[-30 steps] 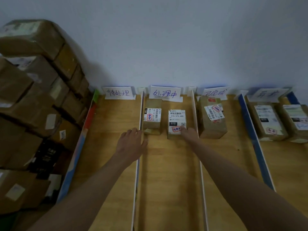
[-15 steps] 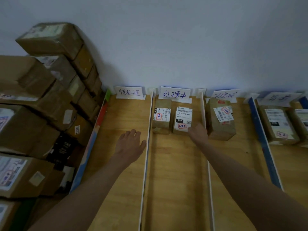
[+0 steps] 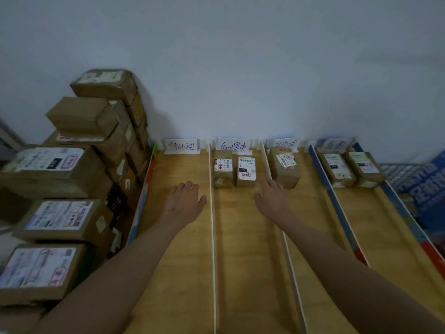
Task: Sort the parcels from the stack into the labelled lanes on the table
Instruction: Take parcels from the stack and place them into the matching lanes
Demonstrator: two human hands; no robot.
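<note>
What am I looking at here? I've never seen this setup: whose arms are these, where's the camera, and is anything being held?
There is no machine: a person works with bare hands, filmed by a camera on their head looking forward and down. The left hand lies open over the first lane, which holds no parcel. The right hand is open too, near the second lane's two parcels; neither hand holds anything. Paper signs at the wall name four lanes. The third has one parcel, the fourth two. The unsorted stack stands to the left.
</note>
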